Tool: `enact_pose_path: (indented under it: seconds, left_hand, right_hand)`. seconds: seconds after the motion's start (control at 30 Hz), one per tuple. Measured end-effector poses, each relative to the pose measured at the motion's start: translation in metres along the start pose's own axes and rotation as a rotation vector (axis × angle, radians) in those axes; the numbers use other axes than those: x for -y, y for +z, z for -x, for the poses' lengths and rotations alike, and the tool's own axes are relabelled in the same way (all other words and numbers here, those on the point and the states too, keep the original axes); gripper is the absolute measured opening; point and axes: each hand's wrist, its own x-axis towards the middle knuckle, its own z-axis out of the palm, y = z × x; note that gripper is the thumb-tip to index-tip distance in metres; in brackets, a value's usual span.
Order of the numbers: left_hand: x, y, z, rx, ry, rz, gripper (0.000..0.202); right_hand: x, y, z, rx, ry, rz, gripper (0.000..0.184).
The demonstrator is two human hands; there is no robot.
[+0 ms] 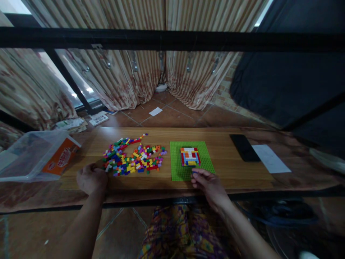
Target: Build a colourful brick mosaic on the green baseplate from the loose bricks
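My right hand [206, 181] pinches a small blue brick [194, 172] between thumb and fingertips, over the front edge of the green baseplate [207, 160]. On that plate stands a low square build of bricks [191, 157], with white, red, orange, blue and yellow parts. The pinched brick is just in front of the build. My left hand [92, 178] rests on the table at the left end of a pile of loose coloured bricks [140, 160]. Its fingers curl inward, and whatever they may hold is hidden.
A clear plastic box [35, 154] with an orange label stands left on the wooden table [151, 183]. Toward the right lie a black phone-like slab [244, 148] and a white paper sheet [271, 158]. A dark metal bar [172, 39] crosses above, before striped curtains [134, 79].
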Motion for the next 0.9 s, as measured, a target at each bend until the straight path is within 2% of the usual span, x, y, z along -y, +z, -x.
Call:
enact_pose_path:
  seconds: [0.13,0.27,0.47,0.6,0.73,0.9]
  left_hand:
    - [-0.002,-0.001,0.000,0.012,-0.009,0.002,0.039]
    - [-0.001,0.000,-0.002,0.013,0.000,-0.001,0.038]
    - [0.004,0.004,-0.003,-0.033,0.048,0.002,0.037]
    - [0.003,0.003,-0.002,-0.019,0.039,-0.012,0.038]
    - [0.001,0.003,-0.001,-0.014,0.017,-0.014,0.040]
    - [0.002,0.004,0.000,-0.022,0.024,0.003,0.037]
  right_hand:
    - [-0.007,-0.031,-0.008,-0.141,-0.119,0.219,0.043]
    - [-0.003,-0.044,-0.020,-0.144,-0.281,0.485,0.042]
    - [0.017,-0.035,-0.038,-0.130,-0.483,0.919,0.023]
    - [0.028,-0.027,-0.045,-0.052,-0.574,1.092,0.022]
    - [0.032,-0.023,-0.051,-0.019,-0.612,1.174,0.022]
    - [0.032,-0.019,-0.057,-0.014,-0.614,1.173,0.021]
